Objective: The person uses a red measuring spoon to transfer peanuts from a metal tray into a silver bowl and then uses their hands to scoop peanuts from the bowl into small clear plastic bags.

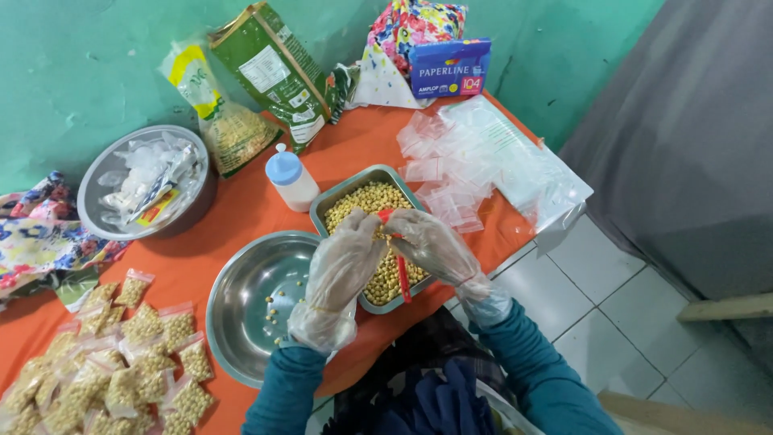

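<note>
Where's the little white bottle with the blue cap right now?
In the head view, the white bottle stands upright on the orange table, just left of the rectangular tray of beans and behind the round steel bowl.

Red spoon [400, 262] upright over rectangular metal tray [338, 196] of soybeans.

This looks like a room in a home used for small-scale food packing. A low table with an orange cloth [241, 213] stands against a rough green-painted wall [80, 72], over a white tiled floor [596, 314]. Floral fabric [32, 234] lies at the far left, and small filled clear zip bags [121, 362] pile up at the near left.
</note>
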